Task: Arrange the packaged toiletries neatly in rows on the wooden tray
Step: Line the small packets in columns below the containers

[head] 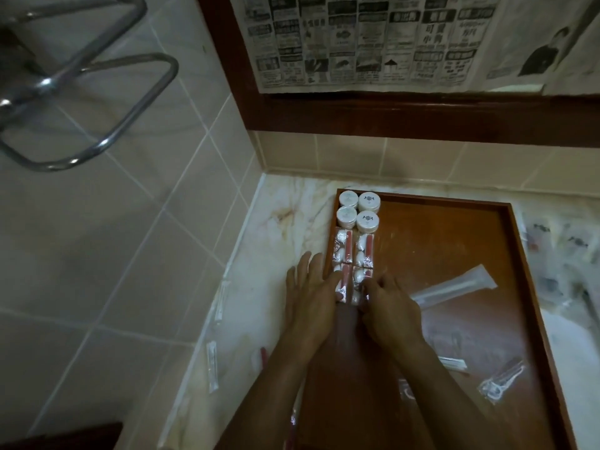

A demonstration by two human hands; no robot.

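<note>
- Well to the left of my left fingers, off the tray, thin clear sachets (212,365) lie along the marble counter (259,287) edge; I judge these get fetched later, so I ignore them for now.
- My left hand (311,297) lies flat and spread, palm down, fingers extended; it grips nothing, its thumb side pressing on the near-left packet (341,284) of the column. I would keep it flat, as a fence, so the packet cannot slide out towards the tray's left wall.
- Beyond both sets of fingertips sit two more red-and-white packets (354,248) side by side, and past them four round white jars (358,211) in a two-by-two block in the far-left corner of the wooden tray (454,203). These set the line: I judge the near pair should butt against the pair ahead, edges flush, no overlap.
- My right hand (389,306) is loosely curled, fingertips on the near-right packet (362,280); whether it pinches the wrapper or only pushes it I cannot tell. A light forward nudge seems best, since crinkly film may ride up over its neighbour.
- Right of my right fingers a long clear tube packet (454,287) lies askew on the tray floor, and nearer me another small wrapped item (501,381); both are loose and unsorted, good candidates for the next row.
</note>
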